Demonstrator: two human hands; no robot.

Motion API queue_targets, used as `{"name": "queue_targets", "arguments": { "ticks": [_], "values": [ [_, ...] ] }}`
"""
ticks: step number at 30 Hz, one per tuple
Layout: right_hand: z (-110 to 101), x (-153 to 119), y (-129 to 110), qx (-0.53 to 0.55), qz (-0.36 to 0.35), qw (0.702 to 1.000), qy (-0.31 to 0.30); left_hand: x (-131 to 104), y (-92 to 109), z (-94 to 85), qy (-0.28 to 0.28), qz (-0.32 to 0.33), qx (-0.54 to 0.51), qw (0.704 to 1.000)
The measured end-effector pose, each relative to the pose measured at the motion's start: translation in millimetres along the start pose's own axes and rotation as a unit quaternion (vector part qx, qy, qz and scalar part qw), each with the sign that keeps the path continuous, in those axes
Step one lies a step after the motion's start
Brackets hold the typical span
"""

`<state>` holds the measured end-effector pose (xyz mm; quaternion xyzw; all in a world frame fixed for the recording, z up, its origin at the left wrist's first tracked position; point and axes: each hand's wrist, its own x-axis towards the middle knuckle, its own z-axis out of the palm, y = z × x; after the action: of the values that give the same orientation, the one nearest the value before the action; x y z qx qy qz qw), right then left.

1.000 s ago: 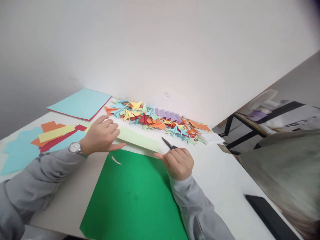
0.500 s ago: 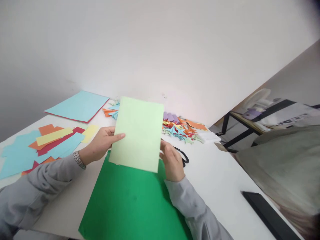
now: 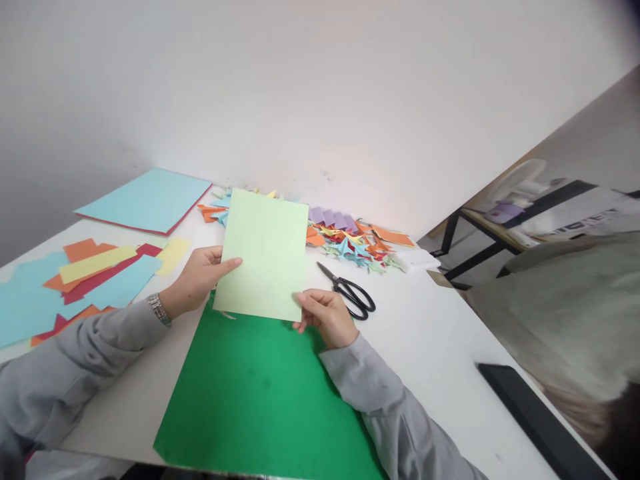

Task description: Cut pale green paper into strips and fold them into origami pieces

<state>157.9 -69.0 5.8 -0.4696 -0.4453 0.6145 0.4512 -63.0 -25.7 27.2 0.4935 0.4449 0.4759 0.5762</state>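
A pale green sheet of paper is held up, tilted toward me, above a dark green sheet that lies on the table. My left hand pinches its left edge, thumb on the front face. At the lower right corner, my right hand grips the paper between thumb and fingers. Black-handled scissors lie just beyond my right hand. A small pale scrap shows under the paper's lower left edge.
Light blue sheets lie at the back left. Coloured paper pieces spread at the left. Folded paper shapes line the wall. A black flat object lies at the right edge, near a person's clothing.
My right hand has moved down and left from the paper's right side to its lower corner and closed on it. The scissors now show more fully.
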Motion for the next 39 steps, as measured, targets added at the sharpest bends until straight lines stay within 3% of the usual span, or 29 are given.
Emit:
{"name": "queue_targets", "arguments": {
  "ticks": [4,10,16,22,27,30,33,35,39],
  "values": [
    [1,1,2,0.002,0.003,1.0,0.004,1,-1,0.2,0.008,-0.014,-0.016,1.0],
    [5,0,-1,0.018,0.055,0.998,0.01,-1,0,0.4,-0.014,-0.117,-0.067,0.991],
    [4,1,0,0.027,0.083,0.996,0.018,-1,0,-1.8,-0.026,-0.155,-0.066,0.985],
    [2,0,5,-0.025,0.025,0.999,-0.003,-1,2,-1.4,-0.03,-0.158,-0.062,0.985],
    [1,3,6,0.051,-0.008,0.997,0.057,-6,5,-3.1,-0.15,-0.172,-0.058,0.972],
    [-4,4,3,0.074,-0.07,0.987,0.122,-10,6,-6.8,-0.249,-0.201,-0.022,0.947],
    [-7,2,-1,0.041,-0.118,0.982,0.138,-13,6,-8.2,-0.336,-0.21,0.013,0.918],
    [-7,-2,-3,0.002,-0.128,0.984,0.127,-14,7,-6.4,-0.357,-0.201,0.021,0.912],
    [-2,-9,-6,-0.082,-0.124,0.984,0.102,-16,8,-0.3,-0.314,-0.184,0.029,0.931]
  ]
}}
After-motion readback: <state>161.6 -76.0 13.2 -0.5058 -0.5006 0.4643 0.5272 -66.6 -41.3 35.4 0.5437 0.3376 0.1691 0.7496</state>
